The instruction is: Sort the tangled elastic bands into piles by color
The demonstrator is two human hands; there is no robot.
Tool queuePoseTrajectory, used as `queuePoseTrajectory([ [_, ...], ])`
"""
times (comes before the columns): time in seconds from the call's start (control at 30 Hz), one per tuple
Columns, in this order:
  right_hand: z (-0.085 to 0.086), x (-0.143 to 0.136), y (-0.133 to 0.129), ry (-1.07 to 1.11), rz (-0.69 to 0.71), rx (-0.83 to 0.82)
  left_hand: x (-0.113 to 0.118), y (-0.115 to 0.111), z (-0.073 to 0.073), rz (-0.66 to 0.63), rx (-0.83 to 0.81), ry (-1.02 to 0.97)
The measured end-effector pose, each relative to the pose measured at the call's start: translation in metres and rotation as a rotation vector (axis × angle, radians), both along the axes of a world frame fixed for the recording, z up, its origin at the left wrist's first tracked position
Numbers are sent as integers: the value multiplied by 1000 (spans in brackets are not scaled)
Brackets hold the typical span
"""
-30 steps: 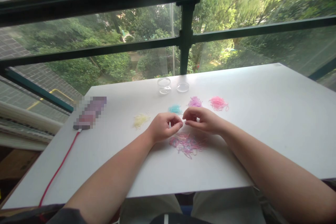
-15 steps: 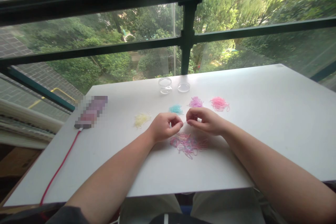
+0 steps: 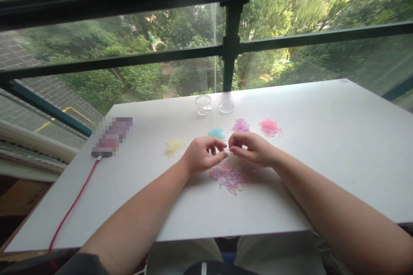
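Observation:
My right hand [image 3: 251, 148] is closed in a pinch, and a thin pale elastic band [image 3: 226, 149] shows at its fingertips. Close beside it, my left hand [image 3: 204, 154] has thumb and fingers parted around the band's other end. Below both hands lies a mixed pile of elastic bands [image 3: 232, 180], pink, lilac and bluish. Just beyond the hands sit a blue pile [image 3: 216, 133] and a purple pile [image 3: 241, 125], both partly close to the knuckles. A pink pile [image 3: 270, 127] lies to the right, a pale yellow pile [image 3: 174, 147] to the left.
Toward the back edge of the white table [image 3: 322, 137] stand a clear round container [image 3: 203, 105] and a clear lid [image 3: 226, 107]. A blurred-out phone-like device [image 3: 112, 137] lies at left, with a red cable [image 3: 75, 203] running off the front edge. Windows rise behind the table.
My left fingers have spread apart from a pinch and shifted slightly right, nearer my right fingertips. My right hand and the piles stay put.

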State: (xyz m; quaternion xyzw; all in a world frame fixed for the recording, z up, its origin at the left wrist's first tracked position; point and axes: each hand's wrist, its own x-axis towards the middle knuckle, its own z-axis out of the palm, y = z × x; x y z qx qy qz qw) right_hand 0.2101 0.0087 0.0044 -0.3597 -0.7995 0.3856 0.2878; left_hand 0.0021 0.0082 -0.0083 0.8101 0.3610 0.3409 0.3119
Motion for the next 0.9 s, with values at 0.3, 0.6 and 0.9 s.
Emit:
queuePoseTrajectory([
  [0.3, 2, -1, -2, -27, 20, -6, 3, -2, 3, 1, 52, 7],
  [0.6, 3, -1, -2, 9, 7, 7, 3, -2, 4, 0, 55, 5],
  [0.9, 1, -1, -2, 20, 22, 10, 2, 0, 2, 22, 73, -25],
])
